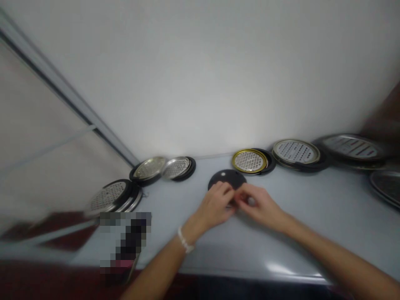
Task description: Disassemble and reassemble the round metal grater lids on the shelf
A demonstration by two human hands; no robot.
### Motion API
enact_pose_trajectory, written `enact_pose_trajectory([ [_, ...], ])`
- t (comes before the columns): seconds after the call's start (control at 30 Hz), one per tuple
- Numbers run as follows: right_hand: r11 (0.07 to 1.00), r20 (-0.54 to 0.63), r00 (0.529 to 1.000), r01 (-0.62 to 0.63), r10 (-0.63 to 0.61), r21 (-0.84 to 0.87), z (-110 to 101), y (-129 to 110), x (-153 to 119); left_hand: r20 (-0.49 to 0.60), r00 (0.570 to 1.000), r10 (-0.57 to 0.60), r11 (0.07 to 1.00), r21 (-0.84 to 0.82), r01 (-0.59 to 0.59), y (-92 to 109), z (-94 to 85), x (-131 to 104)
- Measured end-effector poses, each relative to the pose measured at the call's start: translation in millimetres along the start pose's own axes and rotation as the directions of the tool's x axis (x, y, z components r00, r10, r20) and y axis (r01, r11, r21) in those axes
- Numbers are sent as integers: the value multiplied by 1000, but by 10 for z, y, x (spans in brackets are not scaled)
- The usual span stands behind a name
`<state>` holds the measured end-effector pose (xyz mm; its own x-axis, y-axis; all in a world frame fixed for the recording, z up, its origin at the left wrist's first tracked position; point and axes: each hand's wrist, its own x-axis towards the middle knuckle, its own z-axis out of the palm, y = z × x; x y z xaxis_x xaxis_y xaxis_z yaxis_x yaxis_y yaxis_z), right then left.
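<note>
A round black disc (229, 178) with a pale spot near its top lies on the grey-white table, close to the middle. My left hand (216, 205), with a white bracelet at the wrist, has its fingers curled over the disc's near edge. Right against it is my right hand (258, 204), its thumb and fingers pinched together at the disc's near right side. A small pale round spot shows among the right fingers; what it is I cannot make out. Both hands cover the near part of the disc, and blur softens the fingertips.
Round perforated metal grater plates in black rims stand along the wall: a gold-rimmed one (250, 161), larger ones (296, 152) to the right, a silver one (176, 167) and a stack (109, 196) to the left. A pixelated phone-like object (128, 246) lies at the left front edge.
</note>
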<state>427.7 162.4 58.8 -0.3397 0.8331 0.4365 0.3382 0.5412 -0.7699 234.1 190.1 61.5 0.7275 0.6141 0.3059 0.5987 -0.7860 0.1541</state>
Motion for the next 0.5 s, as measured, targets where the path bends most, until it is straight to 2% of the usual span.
enact_pose_trajectory([
  [0.1, 995, -88, 992, -85, 89, 49, 44, 60, 3, -2, 1000, 17, 999, -42, -17, -4, -11, -5],
  [0.2, 971, -125, 975, -162, 185, 175, 58, 117, 11, -6, 1000, 12, 997, -70, -12, -9, -23, -4],
  [0.33, 890, -53, 960, -233, 274, 393, 37, 110, 26, -4, 1000, 14, 996, -90, -14, -9, -29, -7],
  [0.5, 802, 36, 943, -302, 332, 516, 9, 45, 41, -17, 1000, 12, 994, -106, -14, 11, -37, -12],
])
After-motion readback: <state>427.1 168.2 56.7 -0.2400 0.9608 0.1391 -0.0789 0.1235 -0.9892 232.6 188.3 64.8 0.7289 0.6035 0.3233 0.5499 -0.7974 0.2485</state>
